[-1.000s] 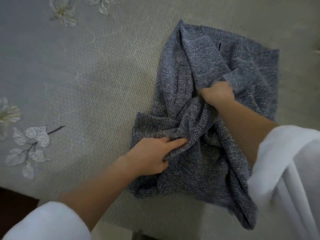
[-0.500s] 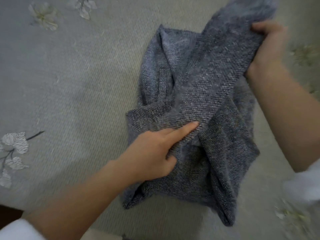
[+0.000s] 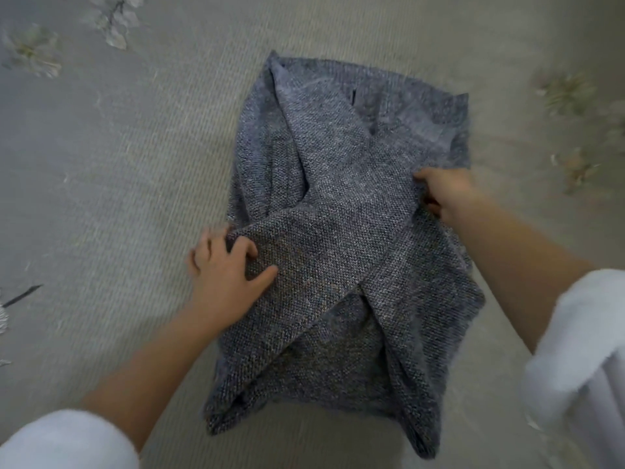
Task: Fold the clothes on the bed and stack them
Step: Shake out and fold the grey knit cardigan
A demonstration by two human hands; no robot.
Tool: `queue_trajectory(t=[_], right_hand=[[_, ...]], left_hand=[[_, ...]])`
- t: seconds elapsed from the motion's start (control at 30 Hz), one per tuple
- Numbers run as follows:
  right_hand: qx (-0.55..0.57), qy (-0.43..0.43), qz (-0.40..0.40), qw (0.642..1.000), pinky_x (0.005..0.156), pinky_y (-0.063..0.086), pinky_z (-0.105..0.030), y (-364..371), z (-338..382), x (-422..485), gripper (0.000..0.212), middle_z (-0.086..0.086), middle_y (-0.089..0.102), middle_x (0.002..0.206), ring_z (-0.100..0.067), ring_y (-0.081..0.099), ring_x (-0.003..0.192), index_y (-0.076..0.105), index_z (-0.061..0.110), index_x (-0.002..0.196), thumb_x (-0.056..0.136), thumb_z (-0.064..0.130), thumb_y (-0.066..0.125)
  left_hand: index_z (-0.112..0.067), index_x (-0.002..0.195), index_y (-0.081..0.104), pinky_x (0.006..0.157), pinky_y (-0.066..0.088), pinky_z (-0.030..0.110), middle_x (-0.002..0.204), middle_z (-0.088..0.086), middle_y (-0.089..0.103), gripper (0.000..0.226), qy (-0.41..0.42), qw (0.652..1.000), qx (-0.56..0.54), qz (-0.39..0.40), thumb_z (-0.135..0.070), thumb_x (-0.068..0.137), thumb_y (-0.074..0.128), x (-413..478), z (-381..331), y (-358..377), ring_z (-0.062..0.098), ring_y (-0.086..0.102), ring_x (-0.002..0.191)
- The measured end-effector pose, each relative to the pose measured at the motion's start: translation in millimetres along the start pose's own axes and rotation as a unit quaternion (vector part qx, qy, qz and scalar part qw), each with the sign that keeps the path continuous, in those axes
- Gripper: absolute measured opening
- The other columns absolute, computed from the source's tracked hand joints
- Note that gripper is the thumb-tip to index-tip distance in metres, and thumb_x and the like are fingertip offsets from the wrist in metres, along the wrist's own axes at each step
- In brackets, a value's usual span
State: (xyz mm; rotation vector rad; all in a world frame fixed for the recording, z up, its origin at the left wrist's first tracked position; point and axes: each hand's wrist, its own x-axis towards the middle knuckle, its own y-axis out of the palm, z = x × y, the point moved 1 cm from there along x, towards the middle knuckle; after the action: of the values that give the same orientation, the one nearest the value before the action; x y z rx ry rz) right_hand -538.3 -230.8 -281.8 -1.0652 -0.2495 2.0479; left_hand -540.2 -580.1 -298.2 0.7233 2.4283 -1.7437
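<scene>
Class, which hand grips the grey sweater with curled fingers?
The right hand, at the right edge of the sweater, fingers curled into the knit; the left hand rests on top at the left edge, fingers spread.

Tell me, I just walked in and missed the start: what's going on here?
A person is folding a grey knit sweater on the bed. The left hand rests on its left edge and the right hand grips its right edge. Two strips, likely sleeves, lie crossed over the middle. No stack is in view.
</scene>
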Motion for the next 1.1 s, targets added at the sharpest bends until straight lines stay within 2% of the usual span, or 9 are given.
queue_trajectory(t=[0.1, 0.2, 0.3, 0.4, 0.5, 0.67, 0.9, 1.03, 1.1], right_hand=[[0.068, -0.124, 0.002, 0.990, 0.062, 0.044, -0.029, 3.1, 25.8, -7.2, 0.026, -0.003, 0.053, 0.069, -0.018, 0.051, 0.067, 0.048, 0.018, 0.067, 0.083, 0.013, 0.067], [0.108, -0.264, -0.022, 0.958, 0.074, 0.050, -0.025, -3.3, 43.8, -12.3, 0.014, 0.002, 0.062, 0.081, -0.010, 0.059, 0.077, 0.056, 0.022, 0.079, 0.088, 0.013, 0.061], [0.081, -0.227, -0.045, 0.969, 0.085, 0.053, -0.028, -12.4, 25.1, -1.0, 0.007, -0.003, 0.066, 0.097, -0.015, 0.063, 0.092, 0.062, 0.015, 0.095, 0.088, 0.014, 0.062], [-0.149, -0.122, -0.070, 0.979, 0.088, 0.050, -0.036, -24.6, -17.7, 7.7, 0.027, -0.012, 0.064, 0.105, -0.028, 0.060, 0.099, 0.062, 0.006, 0.109, 0.084, 0.017, 0.063], [-0.219, -0.205, -0.048, 0.953, 0.094, 0.046, -0.036, -30.6, -51.5, -24.0, 0.041, -0.016, 0.060, 0.120, -0.031, 0.056, 0.111, 0.056, 0.004, 0.123, 0.087, 0.021, 0.061], [-0.315, -0.389, 0.029, 0.865, 0.113, 0.030, -0.047, -47.9, -123.3, -114.6, 0.057, -0.008, 0.039, 0.149, -0.025, 0.034, 0.138, 0.038, 0.013, 0.143, 0.093, 0.036, 0.055], [-0.461, -0.378, 0.173, 0.784, 0.120, 0.006, -0.036, -68.8, -242.7, -197.9, 0.101, 0.003, -0.007, 0.160, -0.011, -0.008, 0.147, -0.006, 0.018, 0.152, 0.082, 0.077, 0.037], [-0.504, -0.375, 0.149, 0.764, 0.117, -0.012, -0.028, -60.3, -263.6, -197.6, 0.099, 0.005, -0.030, 0.153, -0.011, -0.024, 0.143, -0.029, 0.021, 0.143, 0.088, 0.059, 0.044], [-0.508, -0.369, 0.142, 0.765, 0.114, -0.016, -0.025, -54.0, -260.1, -192.4, 0.097, 0.002, -0.028, 0.152, -0.015, -0.019, 0.145, -0.028, 0.020, 0.143, 0.090, 0.046, 0.049]], left_hand=[[-0.022, 0.105, 0.052, 0.109, 0.017, 0.058, 0.132, 0.011, 0.036, 0.049, 0.002, 0.999, 0.029, -0.033, -0.057, 0.074, 0.066, 6.2, 3.8, 0.5, 0.030, 0.025, 0.130], [-0.016, 0.121, 0.047, 0.109, 0.013, 0.061, 0.143, 0.015, 0.024, 0.061, 0.031, 0.995, 0.027, -0.090, -0.054, 0.077, 0.067, -3.1, -2.4, 6.2, 0.035, 0.015, 0.138], [-0.020, 0.138, 0.036, 0.113, -0.001, 0.056, 0.156, 0.008, 0.008, 0.062, 0.121, 0.990, 0.046, -0.058, -0.053, 0.087, 0.054, -27.0, -8.3, 20.5, 0.022, -0.008, 0.146], [-0.025, 0.151, 0.020, 0.114, -0.007, 0.053, 0.161, -0.001, -0.002, 0.068, 0.125, 0.988, 0.091, 0.022, -0.054, 0.093, 0.040, -45.1, -5.7, 36.0, 0.010, -0.020, 0.143], [-0.027, 0.152, 0.013, 0.113, -0.010, 0.048, 0.161, -0.002, -0.001, 0.068, 0.121, 0.989, 0.086, 0.021, -0.059, 0.093, 0.027, -50.2, -5.4, 35.0, 0.008, -0.018, 0.143], [-0.027, 0.152, 0.008, 0.117, -0.006, 0.043, 0.161, -0.001, 0.001, 0.067, 0.237, 0.968, 0.082, 0.028, -0.060, 0.095, 0.017, -69.8, -11.1, 22.0, 0.013, -0.009, 0.147], [-0.011, 0.150, -0.012, 0.117, -0.013, 0.043, 0.156, 0.011, -0.023, 0.096, 0.364, 0.899, 0.179, 0.164, -0.062, 0.084, 0.037, -118.9, 6.0, 44.6, 0.028, -0.019, 0.145], [-0.010, 0.141, -0.030, 0.113, -0.021, 0.045, 0.148, 0.016, -0.037, 0.089, 0.338, 0.888, 0.258, 0.176, -0.028, 0.093, 0.042, -123.3, 12.0, 52.7, 0.034, -0.033, 0.137], [-0.009, 0.142, -0.029, 0.117, -0.013, 0.044, 0.151, 0.019, -0.032, 0.080, 0.330, 0.885, 0.281, 0.173, -0.019, 0.097, 0.036, -120.6, 3.1, 54.8, 0.034, -0.027, 0.141]])
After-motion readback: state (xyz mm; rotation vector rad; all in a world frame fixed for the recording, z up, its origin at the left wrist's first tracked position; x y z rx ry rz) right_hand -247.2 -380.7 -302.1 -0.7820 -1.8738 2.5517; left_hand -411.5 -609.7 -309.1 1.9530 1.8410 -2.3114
